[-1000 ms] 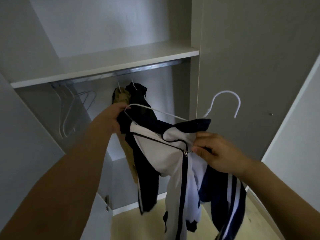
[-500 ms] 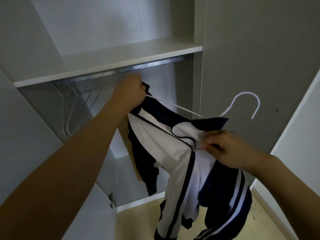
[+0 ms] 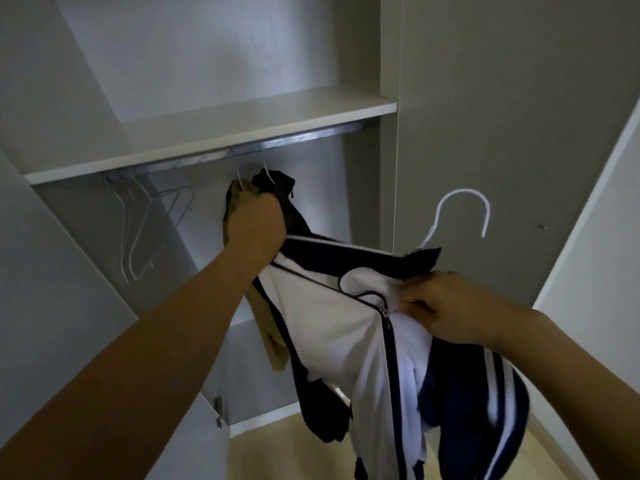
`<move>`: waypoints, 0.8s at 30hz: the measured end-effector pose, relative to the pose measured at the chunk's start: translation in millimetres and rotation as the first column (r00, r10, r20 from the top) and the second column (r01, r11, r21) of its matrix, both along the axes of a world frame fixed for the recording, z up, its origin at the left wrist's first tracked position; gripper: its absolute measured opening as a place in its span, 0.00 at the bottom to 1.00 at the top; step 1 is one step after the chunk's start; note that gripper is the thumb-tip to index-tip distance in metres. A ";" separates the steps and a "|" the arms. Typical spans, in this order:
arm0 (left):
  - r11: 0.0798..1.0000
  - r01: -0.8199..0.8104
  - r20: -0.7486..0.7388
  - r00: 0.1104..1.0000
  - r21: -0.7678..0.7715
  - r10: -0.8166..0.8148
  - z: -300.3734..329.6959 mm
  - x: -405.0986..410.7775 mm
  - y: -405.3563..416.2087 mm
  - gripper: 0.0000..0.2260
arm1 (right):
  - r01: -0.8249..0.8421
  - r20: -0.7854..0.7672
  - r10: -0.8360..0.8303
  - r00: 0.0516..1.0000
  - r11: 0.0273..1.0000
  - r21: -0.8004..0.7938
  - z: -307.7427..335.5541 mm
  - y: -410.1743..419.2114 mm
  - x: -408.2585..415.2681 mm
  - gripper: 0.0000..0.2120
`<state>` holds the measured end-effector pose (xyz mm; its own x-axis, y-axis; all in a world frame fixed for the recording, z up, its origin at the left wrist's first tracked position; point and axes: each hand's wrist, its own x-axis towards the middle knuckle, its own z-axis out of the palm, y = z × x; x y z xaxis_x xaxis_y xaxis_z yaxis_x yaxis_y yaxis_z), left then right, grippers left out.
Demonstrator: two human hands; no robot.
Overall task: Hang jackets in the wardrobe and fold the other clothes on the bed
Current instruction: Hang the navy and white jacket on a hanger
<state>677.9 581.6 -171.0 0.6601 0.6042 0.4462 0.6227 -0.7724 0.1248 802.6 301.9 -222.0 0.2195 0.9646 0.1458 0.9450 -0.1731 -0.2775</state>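
Observation:
A white and navy zip jacket (image 3: 332, 317) hangs on a white wire hanger (image 3: 462, 216), held in front of the open wardrobe. My left hand (image 3: 256, 226) grips the jacket's left shoulder and the hanger's end. My right hand (image 3: 450, 306) pinches the collar by the zip, under the hanger's hook. Behind my left hand, a tan jacket (image 3: 273, 344) and a black jacket (image 3: 277, 183) hang from the metal rail (image 3: 311, 136).
Several empty wire hangers (image 3: 145, 230) hang at the rail's left end. A white shelf (image 3: 214, 129) sits just above the rail. A wardrobe partition (image 3: 391, 168) stands right of the hanging space, and an open door (image 3: 588, 220) at far right. Wooden floor (image 3: 277, 452) below.
The left hand has dropped a little from the rail, still gripping the jacket's shoulder. The hanger hook has shifted left. The two hung jackets show again behind the left hand.

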 end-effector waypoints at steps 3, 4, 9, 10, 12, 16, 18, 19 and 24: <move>0.992 0.015 -0.202 0.979 0.123 0.010 -33.0 -0.9 -25.5 0.08 | 0.020 0.161 -0.012 0.987 0.999 -0.044 3.6 9.8 -12.2 0.11; 0.996 0.045 -0.217 0.976 0.077 -0.027 -38.5 3.1 -32.3 0.08 | 0.020 0.210 -0.006 0.978 0.998 -0.065 1.6 13.5 -15.1 0.12; 0.542 0.411 0.432 0.897 -0.733 -0.096 -1.3 28.0 -73.2 0.08 | 0.003 0.087 0.000 0.996 1.000 -0.027 -16.1 17.6 -13.5 0.13; 0.414 0.487 0.495 0.863 -0.769 -0.096 7.3 27.8 -83.1 0.08 | -0.018 0.048 0.017 0.999 1.000 0.016 -20.4 18.7 -13.1 0.14; 0.314 0.540 0.509 0.842 -0.781 -0.180 11.7 24.8 -89.5 0.06 | -0.039 -0.029 0.042 0.999 0.995 0.093 -25.0 22.2 -15.0 0.16; 0.331 0.667 0.666 0.734 -0.667 -0.137 -6.1 8.0 -75.9 0.05 | 0.061 -0.285 0.039 0.958 0.941 0.334 -20.0 22.8 -14.6 0.14; 0.491 0.667 0.790 0.608 -0.560 0.077 -21.4 -8.0 -82.0 0.04 | 0.146 -0.446 0.075 0.892 0.885 0.443 -14.1 21.2 -13.5 0.11; 0.599 0.612 0.806 0.585 -0.516 0.097 -33.8 -17.2 -90.0 0.04 | 0.184 -0.498 0.094 0.862 0.858 0.480 -11.9 21.9 -13.0 0.11; 0.874 0.416 0.319 0.888 -0.253 -0.331 -100.8 -35.6 -126.4 0.19 | 0.204 -0.548 0.165 0.820 0.810 0.550 -1.5 37.0 -16.1 0.15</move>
<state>642.2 455.2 -271.7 0.7505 0.4690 0.4657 0.2073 -0.8361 0.5080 786.5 338.8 -223.5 0.4549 0.7355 0.5020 0.5917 0.1716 -0.7877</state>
